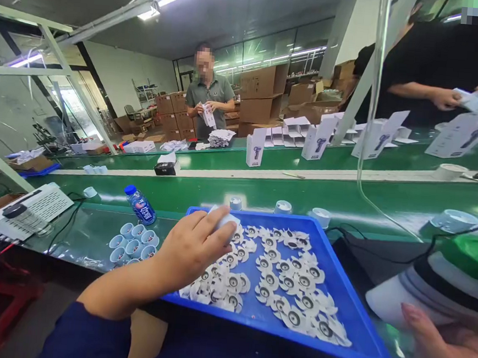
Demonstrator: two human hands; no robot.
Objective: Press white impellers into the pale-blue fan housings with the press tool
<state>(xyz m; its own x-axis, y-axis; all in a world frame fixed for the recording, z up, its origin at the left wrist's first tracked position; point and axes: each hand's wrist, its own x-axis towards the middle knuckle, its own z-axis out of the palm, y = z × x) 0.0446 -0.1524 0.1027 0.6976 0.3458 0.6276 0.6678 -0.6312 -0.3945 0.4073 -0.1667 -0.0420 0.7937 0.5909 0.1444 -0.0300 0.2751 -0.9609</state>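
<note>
My left hand (192, 247) reaches over the near-left corner of a blue tray (360, 326) and is closed round a small white round part (228, 221). The tray holds several white fan impellers (292, 285) with dark hubs. My right hand (448, 355) sits at the bottom right under a large white, grey and green device (441, 283). Its fingers are partly cut off by the frame edge, and whether they grip the device is unclear.
Several pale blue cups (132, 243) and a water bottle (141, 205) lie left of the tray. White caps (282, 206) line the green conveyor (263, 192). White product boxes (256, 146) stand beyond. Two other people work across the belt. Black cables (386, 251) trail to the right.
</note>
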